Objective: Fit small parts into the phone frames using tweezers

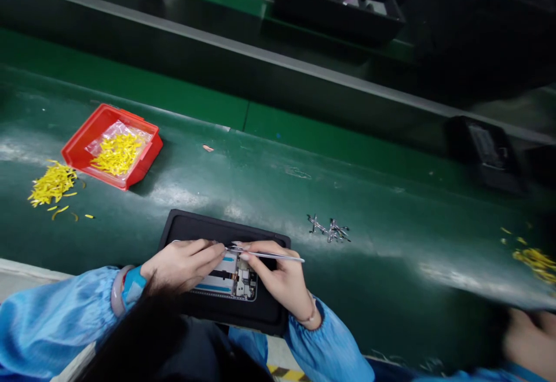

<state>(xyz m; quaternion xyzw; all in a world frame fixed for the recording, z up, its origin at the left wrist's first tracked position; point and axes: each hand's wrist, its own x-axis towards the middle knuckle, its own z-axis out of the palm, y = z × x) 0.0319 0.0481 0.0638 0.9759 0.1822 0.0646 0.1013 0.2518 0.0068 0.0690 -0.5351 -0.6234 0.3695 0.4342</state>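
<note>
An opened phone (222,280) with its battery and circuit board bare lies in a black tray (195,221). My right hand (284,277) grips a pair of metal tweezers (282,255) over the phone's upper edge, the tips pointing left. Beside those tips, my left hand (185,263) rests across the left part of the phone, its fingers closed and bent toward the tweezers. Whatever small piece lies between the left fingertips is too small to make out. Both hands cover parts of the phone.
To the left stand a red bin (145,164) with yellow pieces in a plastic bag and a yellow pile (52,184). Small dark-and-clear parts (332,230) lie right of the tray. Another person's hand (530,341) blurs at lower right, near more yellow pieces (536,263).
</note>
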